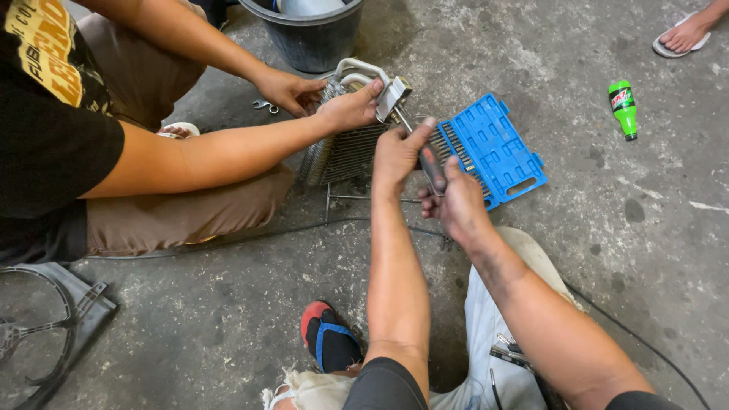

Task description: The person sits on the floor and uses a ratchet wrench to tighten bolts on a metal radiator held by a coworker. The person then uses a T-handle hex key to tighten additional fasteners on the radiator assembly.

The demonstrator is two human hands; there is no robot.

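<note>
Floor (pixel 645 250): stained grey concrete is carrying everything in view, and you are sitting on it with your legs drawn in.
Co-worker: a person in a black shirt and brown trousers is sitting across from you on your left side, both of their hands (pixel 345 110) resting on the top of the finned coil.
Bucket (pixel 311 34): a dark bucket is standing just behind the coil, at the top edge of view.
Finned coil (pixel 345 152): a metal fin-and-tube unit is lying on the floor between you and the co-worker, its bent pipes and block fitting (pixel 393 97) pointing up toward the bucket.
Blue case (pixel 497 144): an open tool case is lying just beside the coil on its right, bits sitting in rows along its near edge.
Your left hand (pixel 396 156): it is reaching at the fitting, fingers pinching a thin tool shaft.
Your right hand (pixel 456 201): its fingers are wrapping the dark-handled driver (pixel 431 165), which is angling up toward the fitting.
Green bottle (pixel 623 108): it is lying well apart, to the right.
Spanner (pixel 266 105): it is lying near the co-worker's far hand.
</note>
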